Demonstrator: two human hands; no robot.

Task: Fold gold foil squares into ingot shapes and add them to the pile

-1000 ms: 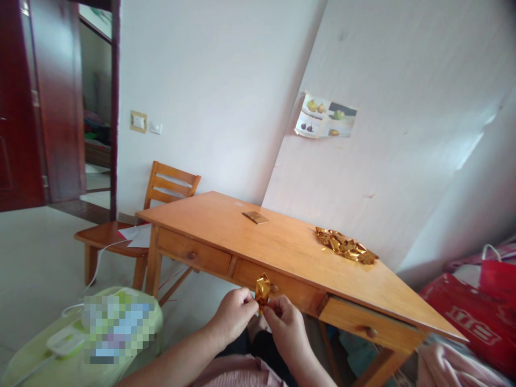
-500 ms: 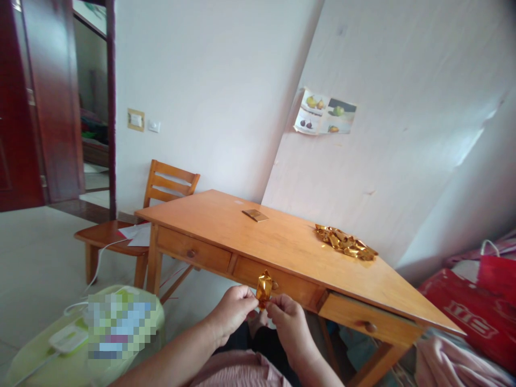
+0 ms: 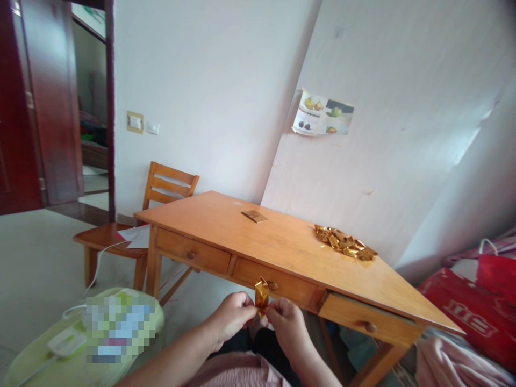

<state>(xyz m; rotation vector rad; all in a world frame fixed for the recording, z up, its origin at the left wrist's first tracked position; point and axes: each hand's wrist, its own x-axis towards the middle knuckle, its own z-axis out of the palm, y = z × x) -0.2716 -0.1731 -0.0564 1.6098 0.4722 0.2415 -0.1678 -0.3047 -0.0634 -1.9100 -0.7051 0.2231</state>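
Low in front of me, both hands pinch a small folded piece of gold foil paper (image 3: 262,293). My left hand (image 3: 229,318) grips its left lower side with fingers closed. My right hand (image 3: 285,324) grips its right lower side, fingers closed too. The foil stands upright between my fingertips, in front of the wooden table's middle drawer (image 3: 278,287). On the tabletop, a pile of folded gold foil pieces (image 3: 344,243) lies toward the right, and a flat stack of gold sheets (image 3: 255,216) lies nearer the middle.
The wooden table (image 3: 226,223) has three drawers along its front. A wooden chair (image 3: 121,231) with papers on its seat stands at its left end. A green stool (image 3: 60,360) with a white device and cable is at lower left. Red bags (image 3: 475,312) lie at right.
The view shifted slightly. My hands stay together on the foil piece, which now looks a little narrower and sits slightly lower than before.
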